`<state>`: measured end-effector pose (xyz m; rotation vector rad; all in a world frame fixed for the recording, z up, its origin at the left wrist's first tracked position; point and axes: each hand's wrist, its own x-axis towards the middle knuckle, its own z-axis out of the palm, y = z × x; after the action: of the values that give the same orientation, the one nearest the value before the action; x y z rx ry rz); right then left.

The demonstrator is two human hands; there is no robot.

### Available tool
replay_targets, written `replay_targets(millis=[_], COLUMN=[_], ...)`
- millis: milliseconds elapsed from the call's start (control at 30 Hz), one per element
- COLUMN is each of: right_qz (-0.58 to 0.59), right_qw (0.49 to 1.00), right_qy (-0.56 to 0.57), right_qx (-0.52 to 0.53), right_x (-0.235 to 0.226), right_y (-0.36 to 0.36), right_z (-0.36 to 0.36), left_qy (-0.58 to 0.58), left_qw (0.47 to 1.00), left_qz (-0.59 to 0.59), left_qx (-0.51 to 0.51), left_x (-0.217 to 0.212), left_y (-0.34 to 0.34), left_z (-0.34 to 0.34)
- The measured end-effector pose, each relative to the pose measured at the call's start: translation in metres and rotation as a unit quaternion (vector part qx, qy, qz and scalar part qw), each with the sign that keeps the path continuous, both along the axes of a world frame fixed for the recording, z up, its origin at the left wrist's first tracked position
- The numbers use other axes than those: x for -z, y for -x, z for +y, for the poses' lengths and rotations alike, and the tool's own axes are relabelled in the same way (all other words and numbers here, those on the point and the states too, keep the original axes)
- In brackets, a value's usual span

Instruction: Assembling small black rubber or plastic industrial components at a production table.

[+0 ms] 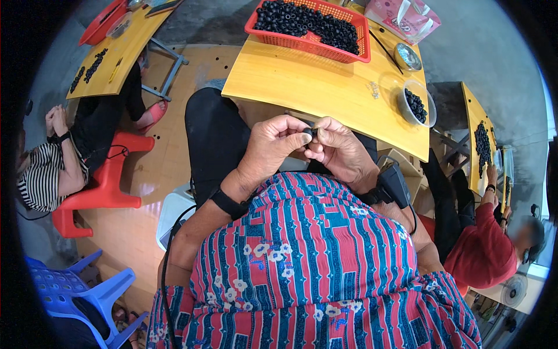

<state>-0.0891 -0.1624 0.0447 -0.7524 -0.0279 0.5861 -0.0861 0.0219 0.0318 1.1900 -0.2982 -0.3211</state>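
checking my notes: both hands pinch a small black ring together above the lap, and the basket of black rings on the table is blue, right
Not quite. The head view shows the basket is red, not blue. The rest holds: left hand and right hand pinch a small black ring together, and the basket sits on the table.

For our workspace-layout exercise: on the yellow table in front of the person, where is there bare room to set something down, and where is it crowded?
The widest bare patch of the yellow table lies between the red basket of black rings and the near edge above both hands. A narrower strip runs left of the clear bowl. The far right corner is crowded: bowl, metal dish, pink pack.
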Motion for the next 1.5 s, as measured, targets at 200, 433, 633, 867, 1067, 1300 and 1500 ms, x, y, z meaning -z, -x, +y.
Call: replay_targets(millis=[200,433,633,867,1067,1300,1500], right_qz=[-0.026,-0.079,-0.128,-0.102,-0.043,-0.012,-0.022], right_qw=[0.998,0.978,0.953,0.962,0.989,0.999,0.998], right_qy=[0.044,0.142,0.209,0.191,0.098,0.046,0.035], right_qx=[0.027,0.128,0.18,0.169,0.101,-0.019,-0.05], right_x=[0.003,-0.004,-0.009,-0.006,-0.002,-0.008,-0.007], right_y=[-0.001,0.006,0.01,0.009,0.003,-0.002,-0.003], right_z=[-0.002,0.01,0.017,0.016,0.01,0.006,0.007], left_qy=[0.023,0.01,0.004,0.006,-0.017,-0.043,-0.031], left_qw=[1.0,0.999,1.0,1.0,0.998,0.993,0.993], left_qz=[0.011,0.028,0.007,-0.008,-0.011,-0.084,-0.087], left_qx=[0.007,-0.016,-0.022,-0.029,-0.054,-0.076,-0.072], left_x=[0.004,0.003,0.004,0.006,0.004,0.005,0.008], left_y=[-0.001,-0.001,-0.002,-0.003,-0.001,-0.003,-0.006], left_z=[0.0,0.0,0.001,0.0,0.001,0.001,0.001])
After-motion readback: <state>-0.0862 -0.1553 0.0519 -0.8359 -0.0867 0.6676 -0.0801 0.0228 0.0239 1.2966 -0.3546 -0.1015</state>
